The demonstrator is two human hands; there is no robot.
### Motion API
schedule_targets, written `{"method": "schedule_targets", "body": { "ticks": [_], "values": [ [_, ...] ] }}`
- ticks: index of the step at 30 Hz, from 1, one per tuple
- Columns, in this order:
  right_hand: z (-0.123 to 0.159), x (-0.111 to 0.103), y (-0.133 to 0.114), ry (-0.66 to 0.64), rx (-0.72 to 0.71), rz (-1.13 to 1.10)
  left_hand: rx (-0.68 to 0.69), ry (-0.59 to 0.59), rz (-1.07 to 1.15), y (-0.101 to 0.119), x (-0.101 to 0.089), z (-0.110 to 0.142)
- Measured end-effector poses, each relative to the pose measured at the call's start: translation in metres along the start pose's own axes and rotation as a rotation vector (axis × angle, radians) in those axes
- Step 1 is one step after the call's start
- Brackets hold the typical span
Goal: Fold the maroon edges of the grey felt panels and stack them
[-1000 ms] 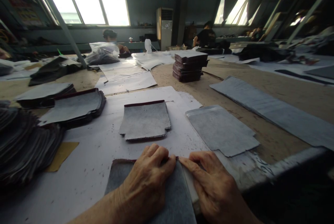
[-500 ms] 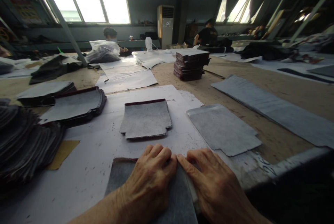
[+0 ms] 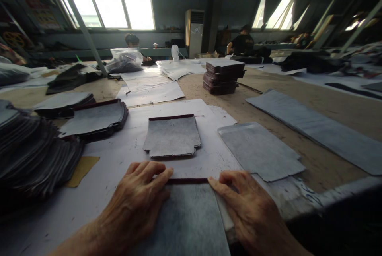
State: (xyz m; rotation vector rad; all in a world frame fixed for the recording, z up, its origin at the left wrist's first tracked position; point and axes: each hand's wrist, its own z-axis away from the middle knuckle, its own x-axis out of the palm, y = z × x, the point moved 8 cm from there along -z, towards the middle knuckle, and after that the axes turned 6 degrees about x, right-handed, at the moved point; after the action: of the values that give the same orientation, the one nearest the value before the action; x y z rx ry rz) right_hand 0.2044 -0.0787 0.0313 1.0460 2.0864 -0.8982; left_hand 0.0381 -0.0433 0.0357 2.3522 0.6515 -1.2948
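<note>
A grey-backed panel [image 3: 191,212] with a dark maroon strip along its far edge lies in front of me. At the left end of that strip is my left hand [image 3: 140,196], fingers curled and thumb pressed on the edge. My right hand [image 3: 247,200] is closed at the right corner, its thumb on the end of the strip. The undersides of both hands' fingers are hidden. Just beyond, a small stack of similar panels [image 3: 173,134] lies flat on white paper [image 3: 191,107], its maroon edge facing away. A wider grey piece [image 3: 259,150] rests to its right.
Tall piles of dark-edged panels [image 3: 32,156] stand at the left, near a tan scrap [image 3: 83,170]. A maroon bundle [image 3: 223,77] sits farther back. Long grey strips [image 3: 316,128] lie right, near the table edge [image 3: 343,184]. Two people sit across the table.
My left hand has slid left along the edge, away from my right hand, uncovering the maroon strip between them. My right hand stays at the corner. The view has shifted slightly.
</note>
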Motion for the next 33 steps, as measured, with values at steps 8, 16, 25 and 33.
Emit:
{"method": "schedule_targets", "body": {
  "ticks": [8,16,25,33],
  "values": [
    [-0.004,-0.008,0.019,0.015,0.060,-0.026,-0.071,-0.035,0.107,-0.027,-0.009,0.022],
    [-0.034,0.000,-0.023,0.003,-0.170,-0.057,-0.059,0.074,0.115,-0.032,-0.021,0.019],
    [-0.042,0.057,-0.070,-0.122,-0.252,-0.177,0.057,0.027,0.079,-0.034,-0.020,0.026],
    [-0.043,0.060,-0.074,-0.186,-0.337,-0.060,0.135,-0.036,0.058,-0.030,-0.012,0.027]
  ]
}}
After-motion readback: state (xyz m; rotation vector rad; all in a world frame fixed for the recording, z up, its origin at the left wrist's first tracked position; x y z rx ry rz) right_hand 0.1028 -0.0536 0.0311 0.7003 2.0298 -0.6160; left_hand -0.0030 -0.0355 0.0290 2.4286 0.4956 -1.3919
